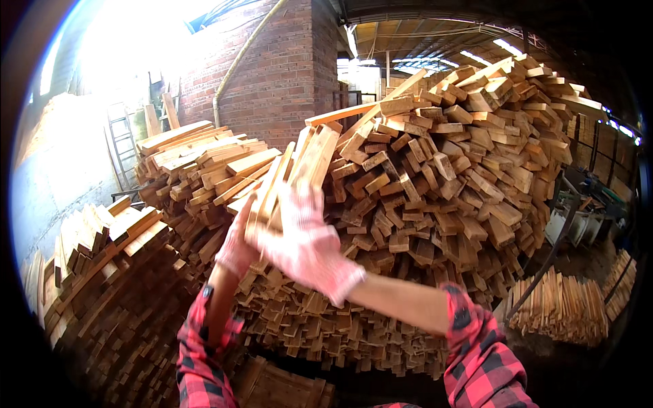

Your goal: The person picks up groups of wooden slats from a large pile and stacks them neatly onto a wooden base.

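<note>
My left hand (237, 246) and my right hand (306, 245) wear pinkish-white work gloves. Between them, a few wooden boards (317, 155) stick up and away from me, tilted, with the large stack behind. My right hand presses against the near right side of these boards, its fingers blurred by motion. On their left side, the fingers of my left hand point upward along the near end, partly behind the right hand. The boards' lower ends are hidden by the gloves.
A big heap of cut boards (435, 190) rises ahead and to the right. Lower stacks (197, 160) stand at the left, another pile (109, 238) nearer. Behind is a brick wall (265, 68). A ladder (122, 146) leans at far left; bundled sticks (561, 309) sit at right.
</note>
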`<state>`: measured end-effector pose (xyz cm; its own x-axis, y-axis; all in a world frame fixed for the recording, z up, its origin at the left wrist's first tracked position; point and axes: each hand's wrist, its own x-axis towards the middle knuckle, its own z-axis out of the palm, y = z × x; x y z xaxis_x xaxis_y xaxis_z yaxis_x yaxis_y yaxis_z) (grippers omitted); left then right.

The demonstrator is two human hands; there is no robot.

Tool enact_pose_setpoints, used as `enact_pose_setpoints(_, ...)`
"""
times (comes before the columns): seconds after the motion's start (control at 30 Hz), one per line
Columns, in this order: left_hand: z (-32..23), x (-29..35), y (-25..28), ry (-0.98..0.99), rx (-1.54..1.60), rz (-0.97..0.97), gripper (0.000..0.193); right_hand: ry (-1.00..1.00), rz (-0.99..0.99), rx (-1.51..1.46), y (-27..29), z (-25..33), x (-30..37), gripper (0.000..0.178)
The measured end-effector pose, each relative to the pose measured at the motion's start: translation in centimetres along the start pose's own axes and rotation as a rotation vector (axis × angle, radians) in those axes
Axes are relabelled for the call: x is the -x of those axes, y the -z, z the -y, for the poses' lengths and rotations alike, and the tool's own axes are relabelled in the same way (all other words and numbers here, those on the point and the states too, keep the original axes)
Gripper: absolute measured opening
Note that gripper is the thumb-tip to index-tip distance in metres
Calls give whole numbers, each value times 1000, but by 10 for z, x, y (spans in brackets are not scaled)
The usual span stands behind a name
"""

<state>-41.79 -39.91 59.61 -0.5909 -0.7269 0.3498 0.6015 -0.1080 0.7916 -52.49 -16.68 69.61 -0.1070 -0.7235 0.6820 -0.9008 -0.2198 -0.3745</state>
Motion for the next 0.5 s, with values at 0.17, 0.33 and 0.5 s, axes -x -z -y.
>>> enact_pose_setpoints(0.17, 3, 126, -70, 151, 183, -171, 54, -395, 37, -660, 10, -57, 46, 98)
enact_pose_setpoints(0.33, 37, 169, -89, 146, 54, -58, 89, -541, 466, -1290, -16, -113, 62, 56)
enact_pose_setpoints(0.5, 85, 163, -30, 183, -54, -150, 72, -424, 589, -1159, -29, -152, 140, 73)
